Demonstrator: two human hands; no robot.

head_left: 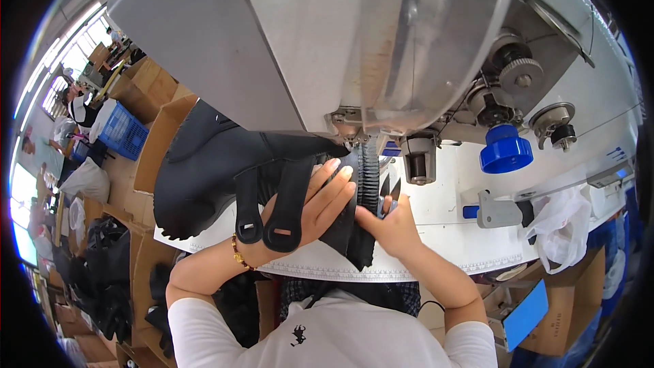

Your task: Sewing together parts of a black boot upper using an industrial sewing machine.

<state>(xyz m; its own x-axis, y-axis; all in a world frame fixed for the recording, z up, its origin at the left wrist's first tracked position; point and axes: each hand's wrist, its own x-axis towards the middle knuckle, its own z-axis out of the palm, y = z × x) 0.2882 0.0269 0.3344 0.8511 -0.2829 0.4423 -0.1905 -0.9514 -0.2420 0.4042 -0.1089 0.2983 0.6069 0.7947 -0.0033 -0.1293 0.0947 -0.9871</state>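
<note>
Gripping dark pointed snips [385, 187], the right hand [394, 226] could drift, nicking ribbed black elastic [368, 177], the flat left hand [325, 208] pressing the black boot [197, 172].

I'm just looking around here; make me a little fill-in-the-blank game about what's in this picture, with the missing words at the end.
A beaded bracelet circles the person's ____ wrist.
Pointed snips are in the person's ____ hand.
The boot beside the left hand is ____ in colour.
The large plastic knob on the sewing machine is ____ in colour.
Missing words: left, right, black, blue.
</note>
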